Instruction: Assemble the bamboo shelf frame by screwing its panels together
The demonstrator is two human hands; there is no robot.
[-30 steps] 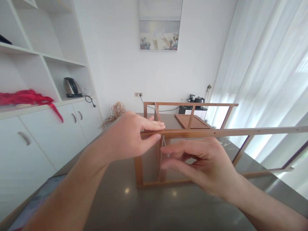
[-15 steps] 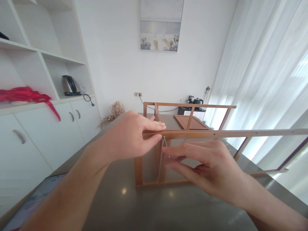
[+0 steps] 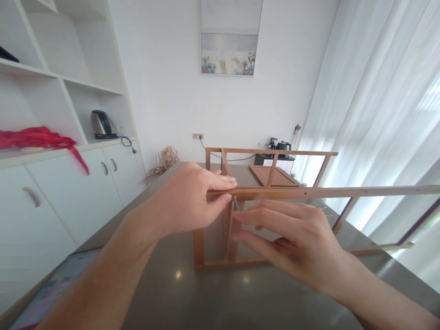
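Observation:
My left hand (image 3: 192,197) is closed over the end of a brown wooden frame's upper rail (image 3: 275,193), fingers on top and thumb along the near side. Just by that thumb tip, a thin metal rod that looks like a hex key (image 3: 237,203) meets a fastener in the rail and slants down. My right hand (image 3: 292,238) is at its lower end, index fingertip against it and thumb a little below. The fingers partly hide the rod. Below the rail, uprights and a lower bar of the frame stand on the grey table (image 3: 178,298).
A flat wooden panel (image 3: 275,176) lies behind the frame. At the left table edge is a phone or tablet-like screen (image 3: 58,284). Shelves on the left hold a kettle (image 3: 102,124) and red ribbon (image 3: 41,138). White curtains (image 3: 371,105) hang on the right.
My right index finger and thumb have spread slightly apart around the rod. My left hand stays on the rail. The whole view has shifted slightly.

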